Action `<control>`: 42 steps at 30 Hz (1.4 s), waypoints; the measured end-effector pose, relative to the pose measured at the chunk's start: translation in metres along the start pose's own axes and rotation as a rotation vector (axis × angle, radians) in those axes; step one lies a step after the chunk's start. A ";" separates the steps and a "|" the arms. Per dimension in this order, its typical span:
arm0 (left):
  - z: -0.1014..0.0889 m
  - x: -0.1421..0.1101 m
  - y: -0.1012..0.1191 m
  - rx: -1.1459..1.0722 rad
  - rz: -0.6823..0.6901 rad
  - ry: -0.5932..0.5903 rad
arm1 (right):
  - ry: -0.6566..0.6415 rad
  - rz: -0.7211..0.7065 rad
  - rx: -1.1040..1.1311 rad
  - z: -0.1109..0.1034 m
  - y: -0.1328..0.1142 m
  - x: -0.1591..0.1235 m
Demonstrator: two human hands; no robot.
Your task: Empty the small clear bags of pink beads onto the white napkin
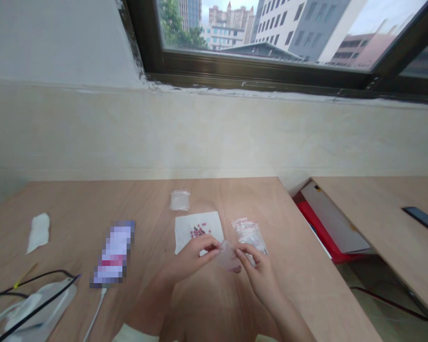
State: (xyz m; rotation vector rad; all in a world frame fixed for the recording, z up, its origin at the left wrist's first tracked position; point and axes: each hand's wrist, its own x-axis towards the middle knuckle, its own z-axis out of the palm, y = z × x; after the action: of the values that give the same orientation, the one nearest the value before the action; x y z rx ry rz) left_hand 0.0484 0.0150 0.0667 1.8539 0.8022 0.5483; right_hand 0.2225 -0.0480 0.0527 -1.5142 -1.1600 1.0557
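Note:
Between my two hands hangs a small clear plastic bag [227, 257], with a few dark reddish bits at its bottom corner. My left hand [199, 248] pinches its upper left edge between thumb and fingers. On the other side, my right hand [254, 264] pinches the upper right edge. Just beyond the left hand lies a white paper sheet [214, 221], bearing a cluster of small red and dark beads [199, 230]. A pile of clear zip bags [250, 232] lies behind my right hand, partly hidden by it.
Farther back sits a stack of small bags [180, 200]. To the left are a phone [113, 254] on a white cable, a crumpled tissue [39, 232] and a white power strip [44, 306] with cords. The wooden table [328, 304] ends at right before a gap and another table.

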 end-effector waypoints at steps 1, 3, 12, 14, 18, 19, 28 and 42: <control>0.001 -0.003 -0.001 -0.005 -0.021 -0.001 | -0.015 -0.008 -0.026 0.002 0.000 0.001; 0.000 -0.009 -0.007 -0.034 -0.078 0.019 | -0.020 -0.030 -0.089 0.004 0.002 0.002; 0.005 -0.021 -0.012 -0.220 -0.224 0.144 | -0.100 -0.128 -0.157 0.030 -0.010 -0.004; 0.006 -0.021 -0.007 -0.199 -0.228 0.164 | -0.271 -0.083 -0.099 0.035 -0.017 -0.003; 0.005 -0.022 -0.002 -0.160 -0.230 0.166 | -0.391 -0.034 -0.024 0.037 -0.017 0.006; 0.005 -0.023 -0.002 -0.184 -0.238 0.150 | -0.415 -0.028 -0.007 0.037 -0.015 0.009; -0.001 -0.024 -0.018 -0.150 -0.287 0.283 | -0.315 0.012 -0.125 0.034 -0.007 0.014; 0.001 -0.016 -0.015 0.160 -0.252 0.152 | -0.124 -0.029 -0.370 0.043 -0.015 0.009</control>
State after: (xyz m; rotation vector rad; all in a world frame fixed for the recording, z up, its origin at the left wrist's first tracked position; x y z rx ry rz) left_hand 0.0344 0.0069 0.0522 1.8339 1.1929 0.4790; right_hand 0.1803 -0.0299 0.0575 -1.7253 -1.5238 0.9621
